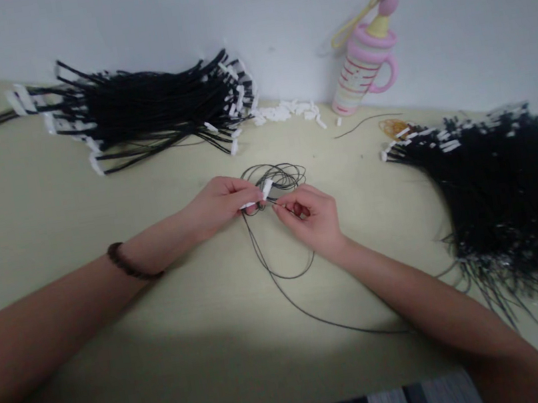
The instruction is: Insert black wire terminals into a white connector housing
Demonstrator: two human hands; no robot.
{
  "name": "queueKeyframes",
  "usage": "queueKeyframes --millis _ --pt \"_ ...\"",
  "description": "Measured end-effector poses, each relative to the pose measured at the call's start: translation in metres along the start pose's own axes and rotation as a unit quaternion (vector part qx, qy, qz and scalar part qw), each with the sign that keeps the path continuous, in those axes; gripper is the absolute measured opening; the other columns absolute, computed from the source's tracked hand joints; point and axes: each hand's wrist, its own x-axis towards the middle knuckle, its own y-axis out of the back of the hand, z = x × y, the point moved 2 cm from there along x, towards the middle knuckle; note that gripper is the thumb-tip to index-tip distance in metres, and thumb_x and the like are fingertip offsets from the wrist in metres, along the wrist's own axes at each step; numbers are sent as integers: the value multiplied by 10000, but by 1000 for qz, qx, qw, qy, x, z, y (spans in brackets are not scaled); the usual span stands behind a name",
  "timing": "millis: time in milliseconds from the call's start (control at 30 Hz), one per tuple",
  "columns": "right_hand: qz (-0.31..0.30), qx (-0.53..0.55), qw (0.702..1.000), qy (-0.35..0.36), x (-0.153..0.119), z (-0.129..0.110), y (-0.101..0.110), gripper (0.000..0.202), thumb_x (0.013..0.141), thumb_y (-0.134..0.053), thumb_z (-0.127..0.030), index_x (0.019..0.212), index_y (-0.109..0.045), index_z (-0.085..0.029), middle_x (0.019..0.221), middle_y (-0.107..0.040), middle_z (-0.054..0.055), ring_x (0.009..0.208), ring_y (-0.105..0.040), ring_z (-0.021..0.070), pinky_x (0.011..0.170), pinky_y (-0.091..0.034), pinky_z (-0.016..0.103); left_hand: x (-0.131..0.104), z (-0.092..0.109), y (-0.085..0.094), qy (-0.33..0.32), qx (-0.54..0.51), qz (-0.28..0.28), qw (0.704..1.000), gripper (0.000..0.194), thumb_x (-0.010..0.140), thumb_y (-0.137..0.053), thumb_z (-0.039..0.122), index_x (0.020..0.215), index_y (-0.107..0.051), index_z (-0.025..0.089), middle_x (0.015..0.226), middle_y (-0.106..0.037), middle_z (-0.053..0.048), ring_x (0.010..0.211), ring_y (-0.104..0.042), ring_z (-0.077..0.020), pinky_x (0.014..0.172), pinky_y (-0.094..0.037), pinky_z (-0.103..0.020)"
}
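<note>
My left hand (231, 200) is closed in a pinch around a small white connector (268, 188) and thin black wire beside it. Close to its right, my right hand (314, 215) pinches a thin black wire (276, 202) between thumb and fingertips. The two sets of fingertips nearly meet. Behind and between the hands lies a loose coil of black wire (288, 175) on the table. One long strand loops down toward me and passes under my right forearm. The fine detail at the fingertips is too small to make out.
A bundle of black cables (148, 105) with white ends lies at the back left. Small white pieces (286, 111) are scattered beside it. A pink bottle-shaped thing (360, 70) stands against the wall, near yellowish rubber bands (394, 129). A large pile of black wires (521, 197) covers the right side.
</note>
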Motion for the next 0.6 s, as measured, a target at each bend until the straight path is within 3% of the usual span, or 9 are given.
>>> queueKeyframes --millis 100,267,433,600 --pt "-6 8 1000 16 0 -1 0 89 794 -570 -193 729 -622 -164 602 -512 -20 555 -454 81 527 -375 210 1 -1 -1 4 -5 10 1000 148 713 -577 234 615 -639 141 514 -498 19 514 -410 -83 512 -289 -227" --pt "4 9 1000 -10 -1 -2 3 140 784 -574 -184 646 -573 -157 570 -454 -30 536 -426 79 503 -349 210 5 -4 5 22 -77 78 994 158 698 -593 268 606 -623 143 536 -484 15 508 -395 -87 480 -256 -238" --pt "4 19 1000 -8 0 -1 3 132 793 -576 -205 671 -586 -158 569 -466 -30 537 -431 78 512 -360 208 2 -1 3 11 -31 22 999 147 699 -588 234 588 -611 141 520 -473 17 519 -394 -90 508 -271 -236" --pt "0 18 1000 -9 0 -2 2 139 797 -572 -210 667 -584 -161 566 -465 -31 537 -431 79 515 -360 209 0 0 1 -6 -13 12 1000 161 718 -585 257 607 -619 146 534 -492 19 532 -408 -90 524 -286 -232"
